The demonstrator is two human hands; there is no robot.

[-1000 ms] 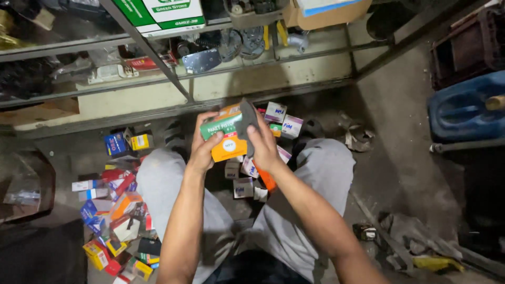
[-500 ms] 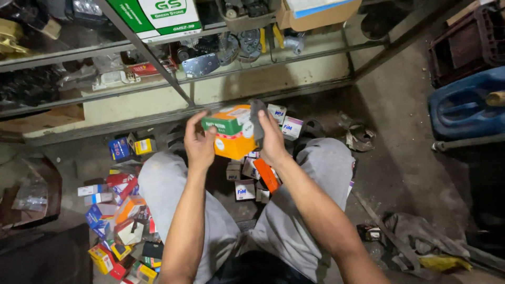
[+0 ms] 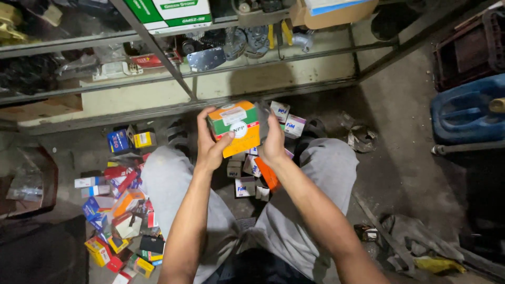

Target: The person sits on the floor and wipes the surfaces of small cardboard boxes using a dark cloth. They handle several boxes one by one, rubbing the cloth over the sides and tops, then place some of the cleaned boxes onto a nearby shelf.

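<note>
At the far left, a dim metal shelf (image 3: 63, 94) ran across the back of the scene, cluttered with metal parts and a green and white carton (image 3: 171, 11) on its upper level. On the concrete floor (image 3: 405, 131) below and to the left lay a loose scatter of small boxes (image 3: 118, 210) in red, blue, yellow and orange, spread from near the shelf down toward the near edge.

Just right of that pile, a person sat with legs in grey trousers (image 3: 315, 173) spread apart, arms reaching forward between the knees. The left hand (image 3: 211, 142) gripped the left side of an orange and green box (image 3: 234, 128), thumb curled across its front face and fingers wrapped up behind it. The box was held in the air at the centre of the scene, above the floor and in front of the shelf's lowest rail, tilted slightly. The right hand (image 3: 273, 139) held the box's right side, its fingers closed against that edge.

Under the hands, between the legs, lay more small white and purple boxes (image 3: 244, 181) and one orange one.

Further right, crumpled scraps (image 3: 360, 138) lay on the floor. At the far right sat a blue plastic can (image 3: 465, 108), with rags and debris (image 3: 415, 242) nearer.
</note>
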